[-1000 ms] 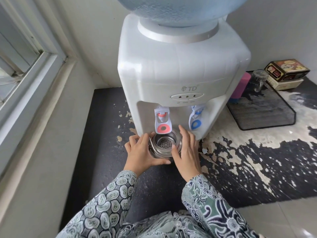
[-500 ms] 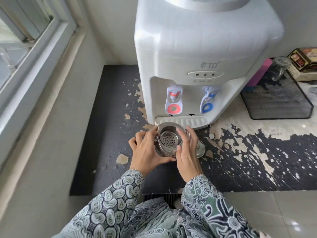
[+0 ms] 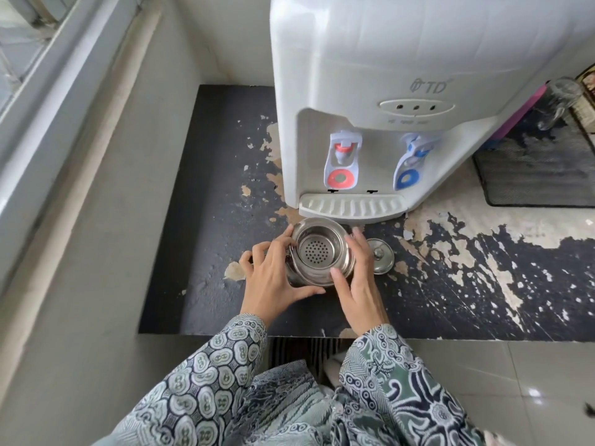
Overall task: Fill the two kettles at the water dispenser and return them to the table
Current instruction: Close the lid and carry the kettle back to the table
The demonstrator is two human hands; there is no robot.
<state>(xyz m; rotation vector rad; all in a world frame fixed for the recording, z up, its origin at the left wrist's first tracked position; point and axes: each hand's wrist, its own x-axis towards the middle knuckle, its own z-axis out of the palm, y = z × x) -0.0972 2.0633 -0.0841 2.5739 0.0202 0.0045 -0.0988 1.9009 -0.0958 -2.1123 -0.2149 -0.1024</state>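
- The shiny round stainless-steel kettle sits between the two hands on the worn black countertop with flaking pale patches, its open mouth showing a perforated metal strainer basket.
- The left hand cups the kettle's left side, fingers curled over the rim and thumb stretched along its near edge; the right hand presses flat against the right side, fingers extended upward. Both grip the kettle.
- Just right of the right hand lies the small round steel lid with a knob, touching the countertop, apart from the kettle.
- Directly beyond the hands stands the white plastic water dispenser; its ribbed drip tray lies just past the kettle's far rim, with the red-ringed tap and the blue-ringed tap above it.
- Far right of the hands: a black mesh mat and a clear glass.
- Patterned grey-green sleeves cover both forearms.
- Compared with half a second ago, the kettle has drawn slightly away from the drip tray, towards the person.
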